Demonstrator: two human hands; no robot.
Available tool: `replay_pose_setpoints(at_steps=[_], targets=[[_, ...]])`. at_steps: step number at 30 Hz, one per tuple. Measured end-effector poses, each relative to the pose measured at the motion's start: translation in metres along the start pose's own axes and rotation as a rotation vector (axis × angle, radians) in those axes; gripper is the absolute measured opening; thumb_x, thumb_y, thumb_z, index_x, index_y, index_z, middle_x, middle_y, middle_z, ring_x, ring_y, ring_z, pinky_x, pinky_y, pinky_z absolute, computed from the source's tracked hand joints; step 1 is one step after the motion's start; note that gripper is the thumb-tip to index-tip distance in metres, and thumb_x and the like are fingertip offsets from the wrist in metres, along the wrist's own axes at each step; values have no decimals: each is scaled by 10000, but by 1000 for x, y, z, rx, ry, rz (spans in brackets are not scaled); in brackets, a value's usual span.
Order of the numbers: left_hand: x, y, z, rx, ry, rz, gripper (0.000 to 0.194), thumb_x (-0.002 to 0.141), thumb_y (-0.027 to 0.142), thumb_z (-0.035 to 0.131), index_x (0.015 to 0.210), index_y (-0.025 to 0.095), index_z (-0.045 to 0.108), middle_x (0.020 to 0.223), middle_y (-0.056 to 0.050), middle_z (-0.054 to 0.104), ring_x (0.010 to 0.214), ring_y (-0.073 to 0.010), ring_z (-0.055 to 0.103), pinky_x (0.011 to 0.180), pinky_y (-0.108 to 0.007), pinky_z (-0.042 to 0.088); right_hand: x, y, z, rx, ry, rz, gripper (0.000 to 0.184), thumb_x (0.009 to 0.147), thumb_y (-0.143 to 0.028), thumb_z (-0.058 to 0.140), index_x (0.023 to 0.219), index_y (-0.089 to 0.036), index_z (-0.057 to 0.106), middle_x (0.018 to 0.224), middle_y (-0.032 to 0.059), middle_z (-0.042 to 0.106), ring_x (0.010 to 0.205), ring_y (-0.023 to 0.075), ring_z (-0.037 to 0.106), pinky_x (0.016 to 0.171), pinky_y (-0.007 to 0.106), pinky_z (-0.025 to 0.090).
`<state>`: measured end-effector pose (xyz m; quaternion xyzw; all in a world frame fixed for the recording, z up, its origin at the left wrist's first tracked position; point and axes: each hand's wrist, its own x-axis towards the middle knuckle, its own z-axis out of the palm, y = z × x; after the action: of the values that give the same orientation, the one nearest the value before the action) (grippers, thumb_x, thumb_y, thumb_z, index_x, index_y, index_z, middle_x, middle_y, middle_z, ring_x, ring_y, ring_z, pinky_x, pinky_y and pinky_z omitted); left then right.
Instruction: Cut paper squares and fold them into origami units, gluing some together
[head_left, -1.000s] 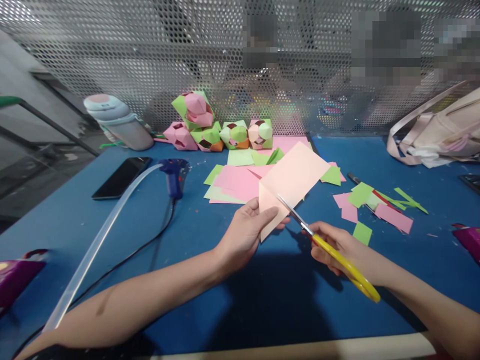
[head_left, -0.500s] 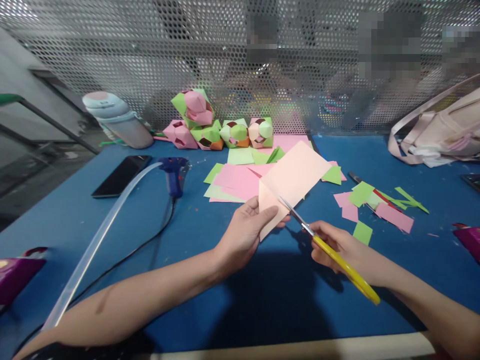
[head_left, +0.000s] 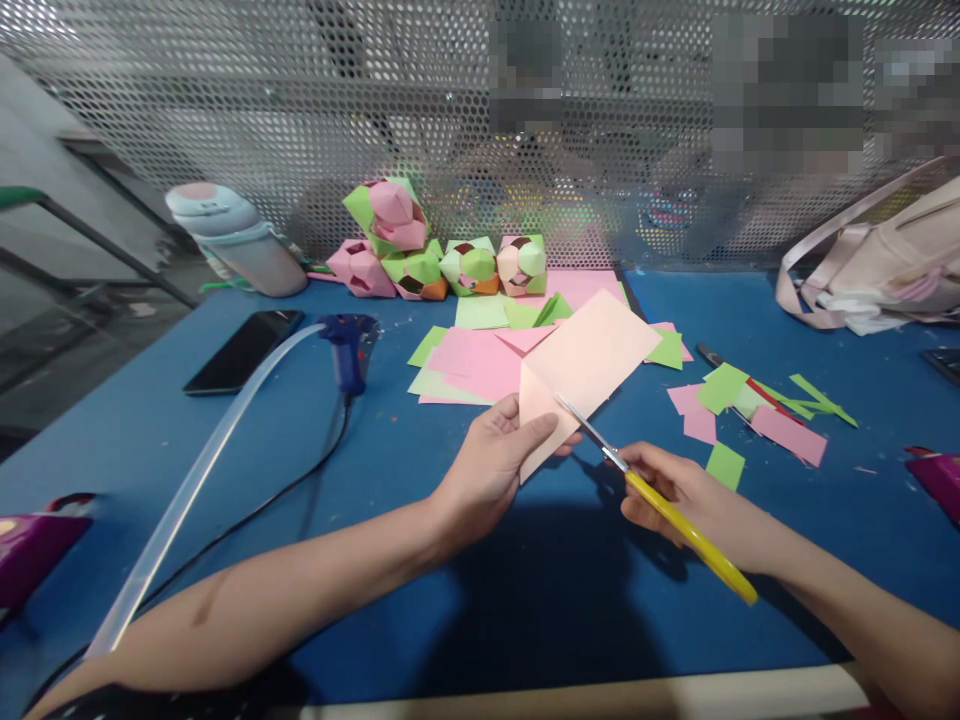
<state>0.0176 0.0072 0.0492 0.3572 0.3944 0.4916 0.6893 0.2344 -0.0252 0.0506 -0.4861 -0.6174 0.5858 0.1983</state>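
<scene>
My left hand (head_left: pixel 504 455) pinches a pale pink sheet of paper (head_left: pixel 596 345) by its lower left part, thumb on top. A slit or crease divides the near strip from the rest of the sheet. In my right hand (head_left: pixel 679 495) is a pair of scissors (head_left: pixel 686 530) with yellow handles. Their blades lie at the paper's lower edge, the tips just right of my left thumb. Beyond the sheet lie pink paper pieces (head_left: pixel 472 362) and green ones, partly hidden by it.
Folded paper shapes (head_left: pixel 469 266) line the perforated metal screen (head_left: pixel 450 120). A glue gun (head_left: pixel 349 350), phone (head_left: pixel 244 352) and bottle (head_left: pixel 238 240) are on the left. Paper scraps (head_left: pixel 787 432) lie around a dark-tipped tool on the right, with a bag (head_left: pixel 885 255) behind.
The sheet's far part has tipped slightly lower. Both hands and the scissors have stayed almost in place, the scissor handles shifting only a little.
</scene>
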Motion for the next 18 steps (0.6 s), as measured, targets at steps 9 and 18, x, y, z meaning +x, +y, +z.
replay_pose_setpoints(at_steps=[9,18], targets=[[-1,2,1,0,3,-18,266,786,188,698,1022,92,623,961,-115,704,803,-171,690,711,-250,568,-1,-12,4,144,22,64,282,777,-362,665,933,-209,488,673,-79,408,453,29,327,375,196,270],[-3,1,0,16,-58,-67,237,807,223,687,1009,107,642,904,-102,713,745,-144,682,715,-250,560,0,-8,6,59,47,83,366,779,-401,665,1040,-200,505,674,-66,473,435,31,378,363,198,305]])
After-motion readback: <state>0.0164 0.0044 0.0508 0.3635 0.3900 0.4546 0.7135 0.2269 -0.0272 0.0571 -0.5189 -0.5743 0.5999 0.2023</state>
